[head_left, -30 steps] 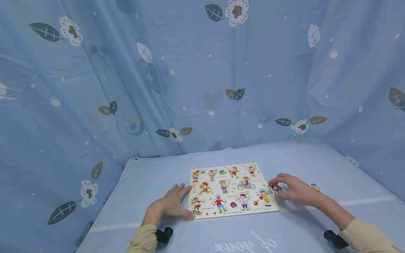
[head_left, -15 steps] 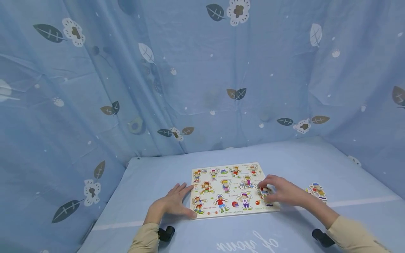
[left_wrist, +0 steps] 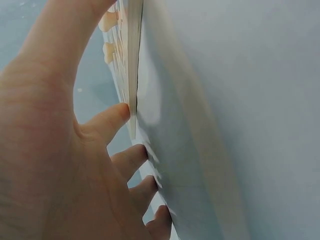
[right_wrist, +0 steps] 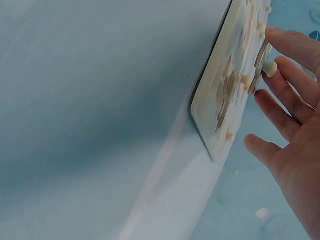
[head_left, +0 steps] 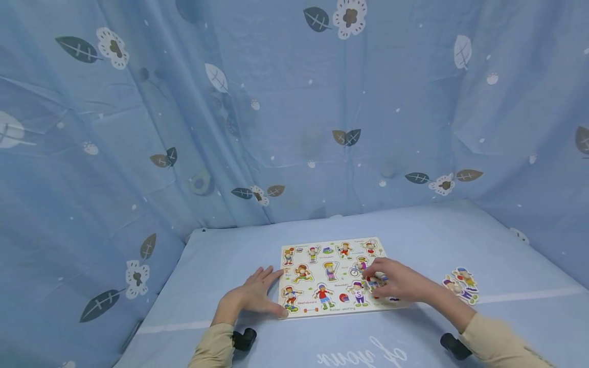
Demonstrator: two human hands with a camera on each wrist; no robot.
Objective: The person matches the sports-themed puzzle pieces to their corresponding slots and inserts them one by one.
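A pale wooden knob puzzle board [head_left: 319,278] printed with children playing sports lies flat in the head view. My left hand [head_left: 255,296] rests at its left edge, thumb on the near corner, fingers spread. In the left wrist view, the index fingertip [left_wrist: 122,111] meets the board's edge and the other fingertips reach down to the cloth. Over the board's right part, my right hand [head_left: 400,280] pinches a puzzle piece [right_wrist: 259,60] between thumb and fingers. That piece is tilted, its round knob [right_wrist: 270,69] facing the palm. The hand hides part of the board's right side.
Two or more loose puzzle pieces [head_left: 466,277] lie together on the blue cloth [head_left: 506,266], right of the board. A blue patterned curtain [head_left: 294,128] rises behind and along the sides. Each wrist carries a small black device [head_left: 244,339].
My right hand has carried the puzzle piece left, from the board's right edge to over its right part, uncovering the loose pieces. The left hand has stayed at the board's edge.
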